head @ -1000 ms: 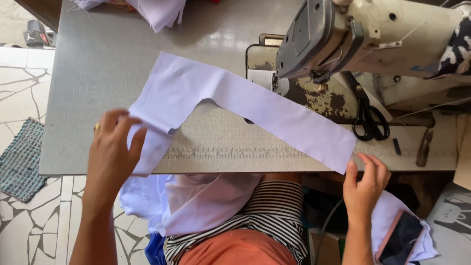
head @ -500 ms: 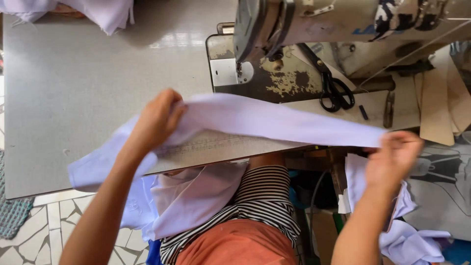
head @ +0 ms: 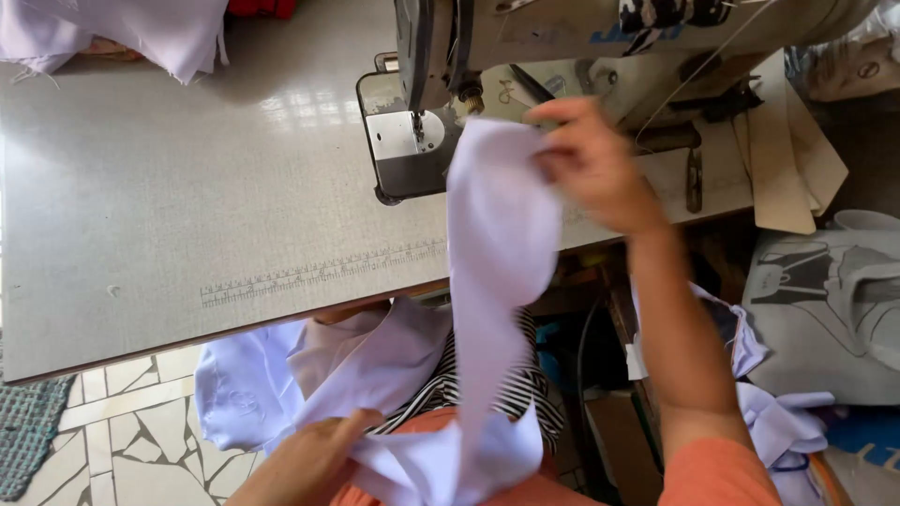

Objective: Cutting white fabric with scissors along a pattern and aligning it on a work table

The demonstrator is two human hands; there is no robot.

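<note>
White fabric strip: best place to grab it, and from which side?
Grip the white fabric strip at its ends, as now: right hand pinches the top end by the sewing machine, left hand the bottom end at the lap. It hangs limp between them; probably come in from the side edges, pinching flat.

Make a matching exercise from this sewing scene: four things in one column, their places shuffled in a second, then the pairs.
Things:
1. right hand
2. left hand
3. sewing machine
4. white cloth heap

Places:
A. far left corner of the table
B. down at the lap, on the strip's lower end
C. raised by the needle, holding the strip's upper end
D. at the table's far edge, right of centre

Pairs: 1-C, 2-B, 3-D, 4-A
</note>
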